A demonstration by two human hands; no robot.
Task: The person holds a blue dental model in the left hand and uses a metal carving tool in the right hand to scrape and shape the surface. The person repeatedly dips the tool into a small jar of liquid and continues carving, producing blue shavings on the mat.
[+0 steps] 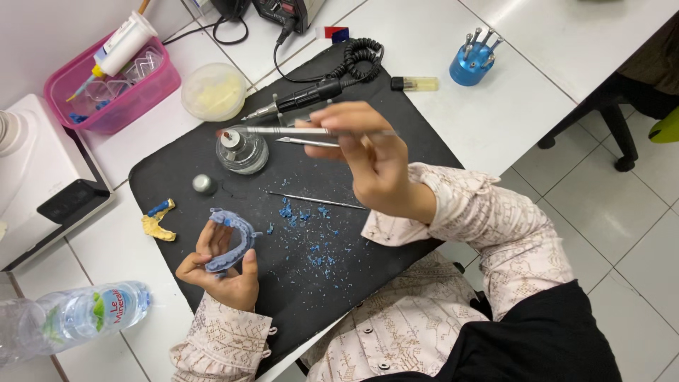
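Head view: left hand (225,272), lower left of frame, fingers curled around a pale blue horseshoe-shaped wax dental arch (232,240). Right hand (368,159), centre, pinching a thin silver metal instrument (283,131), tip over a small glass spirit lamp (241,150) on a black desk mat (339,276). Blue wax shavings (308,233) scattered between.

A white table (495,120) made of joined panels fills most of the view, lit evenly and brightly. Beyond its right edge lies a floor (622,233) of pale grey tiles with dark grout lines. A black chair base (608,120) with castors stands on the tiles near the table's far right corner
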